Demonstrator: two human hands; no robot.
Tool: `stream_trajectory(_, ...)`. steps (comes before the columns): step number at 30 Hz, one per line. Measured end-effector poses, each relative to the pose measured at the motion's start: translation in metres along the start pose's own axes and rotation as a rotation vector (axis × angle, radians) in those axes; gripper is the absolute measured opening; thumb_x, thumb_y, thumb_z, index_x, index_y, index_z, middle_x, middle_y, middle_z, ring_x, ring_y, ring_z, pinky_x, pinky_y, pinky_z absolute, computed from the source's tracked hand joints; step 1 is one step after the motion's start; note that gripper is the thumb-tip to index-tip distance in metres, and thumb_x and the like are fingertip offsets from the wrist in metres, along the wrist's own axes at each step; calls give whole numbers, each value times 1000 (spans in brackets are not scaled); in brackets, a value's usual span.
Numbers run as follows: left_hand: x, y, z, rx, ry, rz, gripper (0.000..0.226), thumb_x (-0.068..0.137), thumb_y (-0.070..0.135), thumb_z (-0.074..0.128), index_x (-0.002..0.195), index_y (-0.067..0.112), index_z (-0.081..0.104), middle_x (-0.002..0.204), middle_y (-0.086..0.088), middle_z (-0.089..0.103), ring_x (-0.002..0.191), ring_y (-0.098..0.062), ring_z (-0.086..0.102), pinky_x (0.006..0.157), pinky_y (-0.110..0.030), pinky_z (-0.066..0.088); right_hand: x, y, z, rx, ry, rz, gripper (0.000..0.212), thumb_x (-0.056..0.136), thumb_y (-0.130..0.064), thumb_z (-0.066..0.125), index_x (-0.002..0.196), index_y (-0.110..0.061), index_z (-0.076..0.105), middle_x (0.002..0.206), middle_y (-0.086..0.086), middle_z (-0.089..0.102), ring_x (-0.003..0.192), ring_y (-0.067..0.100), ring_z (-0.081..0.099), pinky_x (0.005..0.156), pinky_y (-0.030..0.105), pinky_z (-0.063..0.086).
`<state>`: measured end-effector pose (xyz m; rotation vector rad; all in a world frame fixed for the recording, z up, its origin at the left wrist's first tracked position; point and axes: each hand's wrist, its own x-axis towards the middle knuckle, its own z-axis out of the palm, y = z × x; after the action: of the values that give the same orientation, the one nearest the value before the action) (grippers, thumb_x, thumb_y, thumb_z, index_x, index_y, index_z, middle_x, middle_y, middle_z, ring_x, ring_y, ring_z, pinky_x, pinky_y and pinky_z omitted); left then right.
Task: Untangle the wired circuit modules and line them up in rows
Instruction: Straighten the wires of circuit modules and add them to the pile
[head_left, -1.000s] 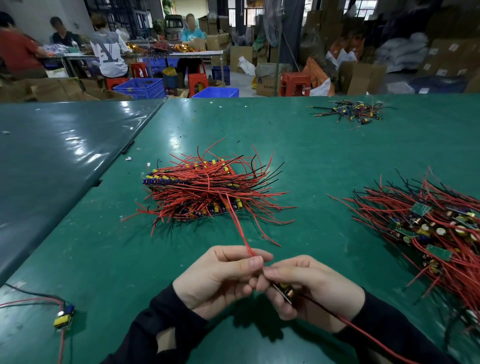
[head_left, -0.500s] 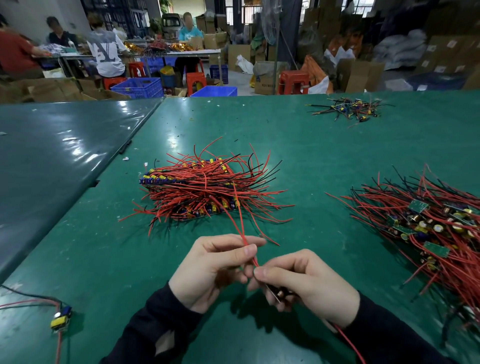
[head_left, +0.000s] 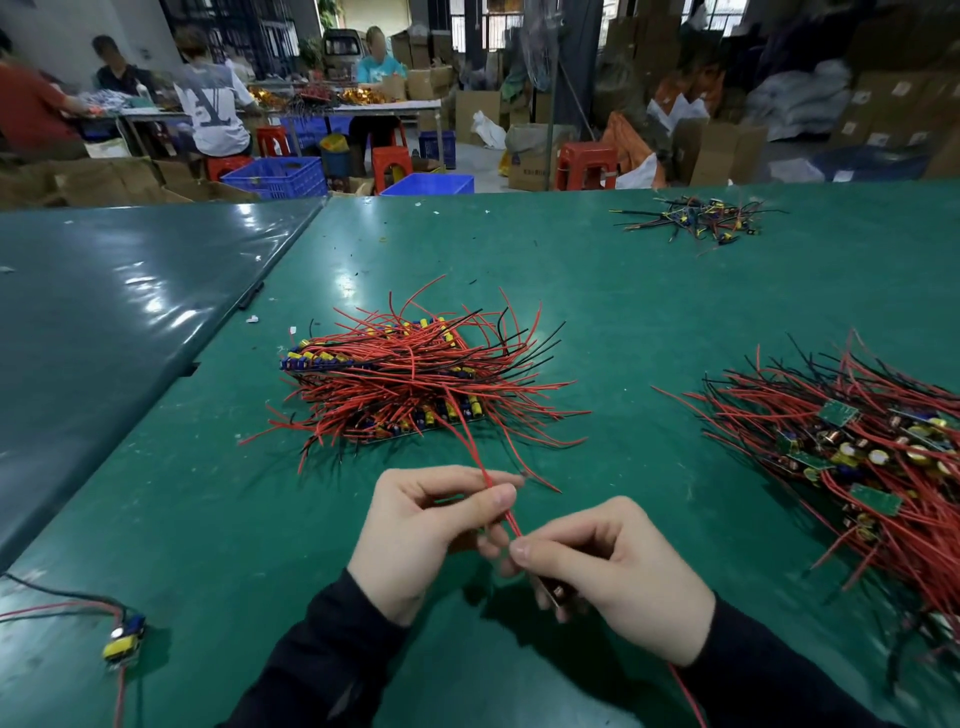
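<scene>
Head view: left hand (head_left: 415, 535) pinching red wire (head_left: 496, 499) lower centre, fingers curled. Right hand (head_left: 618, 577) gripping same wire plus small module (head_left: 555, 595), mostly hidden, probably circuit board. Lined-up pile (head_left: 410, 379) centre of green table (head_left: 623, 291); tangled pile (head_left: 872, 457) right edge.

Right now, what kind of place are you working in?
Probably an electronics assembly workshop: piles of wired circuit modules on a green table, other workers seated at benches, stacked cardboard boxes behind.

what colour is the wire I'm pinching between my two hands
Red. The head view shows the wire pinched by the left hand and right hand.
</scene>
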<state>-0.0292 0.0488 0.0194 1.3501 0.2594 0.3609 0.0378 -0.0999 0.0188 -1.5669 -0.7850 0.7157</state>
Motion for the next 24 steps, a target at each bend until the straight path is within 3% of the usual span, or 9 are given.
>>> stream_trajectory(5, -1, 7, -6, -150, -37, -101, 19, 54, 15, 70, 70, 7, 77, 58, -9, 66, 41, -10, 55, 40, -16, 43, 0, -6, -2, 162, -188, 91, 19, 77, -26, 63, 69, -18, 77, 50, -1, 60, 40, 7, 48, 44, 15, 39)
stream_trajectory(9, 0, 2, -2, -24, 94, -21, 2, 61, -3, 71, 63, -2, 72, 53, -10, 64, 37, -14, 53, 38, -18, 42, -1, 2, 4, -24, -26, -27, 17, 77, -27, 66, 67, -18, 76, 47, -2, 57, 41, 8, 47, 46, 19, 38)
stream_trajectory(13, -2, -4, 3, 195, 169, 127, 14, 73, -12, 69, 66, 1, 73, 52, -4, 64, 42, -13, 56, 41, -21, 46, -4, 8, 7, -343, 62, -188, 23, 79, -34, 65, 60, -22, 71, 48, 1, 56, 44, 6, 46, 48, 25, 38)
stream_trajectory(16, 1, 2, -1, 33, 179, 75, 9, 64, 0, 73, 67, 8, 76, 58, -9, 67, 52, -13, 62, 44, -20, 48, -2, 4, 4, -149, 22, -113, 21, 76, -30, 67, 72, -13, 77, 49, 0, 57, 44, 9, 49, 48, 24, 41)
stream_trajectory(20, 3, 7, -8, -98, 156, 40, 11, 56, 6, 70, 65, 8, 76, 58, -10, 67, 51, -14, 63, 45, -17, 48, -3, 1, 5, 48, -70, -47, 16, 76, -24, 66, 71, -14, 77, 49, 0, 58, 41, 10, 47, 46, 20, 41)
stream_trajectory(22, 2, 6, -7, -16, 177, 50, 10, 60, -2, 72, 62, 7, 75, 55, -11, 65, 47, -14, 61, 43, -18, 48, -4, 2, 5, -23, -18, -88, 17, 76, -24, 67, 69, -13, 77, 48, -1, 57, 42, 9, 47, 46, 20, 39)
stream_trajectory(24, 2, 1, -5, 135, 216, 93, 24, 67, -13, 71, 59, 10, 75, 52, -8, 64, 44, -13, 60, 42, -19, 48, -5, 5, 6, -268, 44, -198, 22, 79, -26, 67, 65, -10, 74, 48, 1, 56, 44, 8, 45, 47, 22, 37)
